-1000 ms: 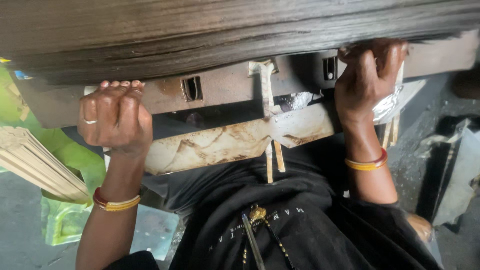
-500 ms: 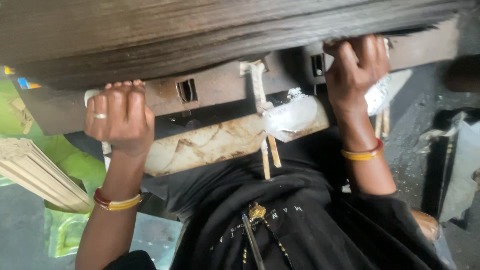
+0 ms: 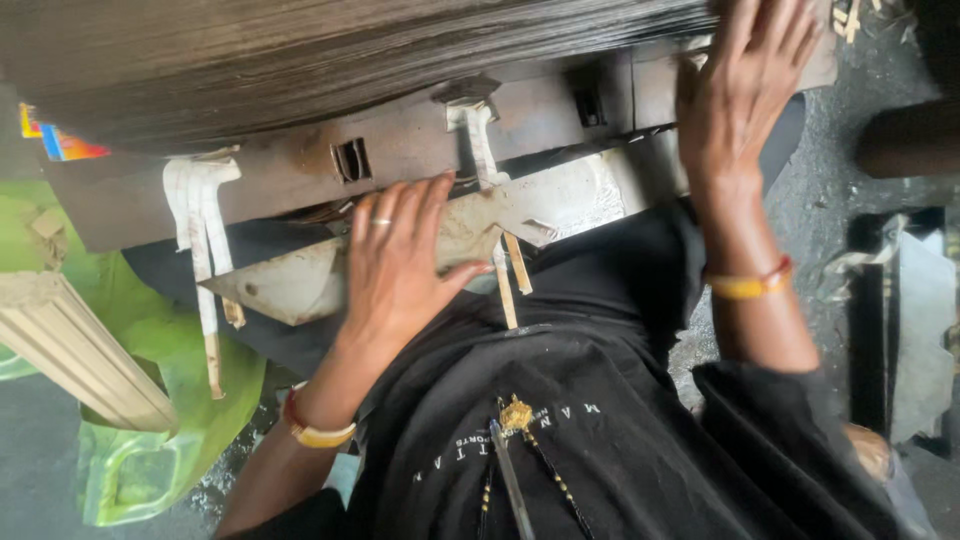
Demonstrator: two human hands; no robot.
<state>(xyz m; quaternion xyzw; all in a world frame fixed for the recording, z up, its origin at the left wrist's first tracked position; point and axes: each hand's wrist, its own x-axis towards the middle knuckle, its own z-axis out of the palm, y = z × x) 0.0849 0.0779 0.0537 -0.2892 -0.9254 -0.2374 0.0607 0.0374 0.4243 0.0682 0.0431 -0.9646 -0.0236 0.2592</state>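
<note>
At centre frame, the left hand [image 3: 400, 265] lies flat with fingers spread on a rusty plate [image 3: 300, 285] that slants from lower left to upper right; its grip is wide, holding nothing. The right hand [image 3: 745, 90] (upper right) presses open-palmed against the dark threads [image 3: 300, 50] and beam [image 3: 400, 165]. White strips [image 3: 200, 230] hang at left.
</note>
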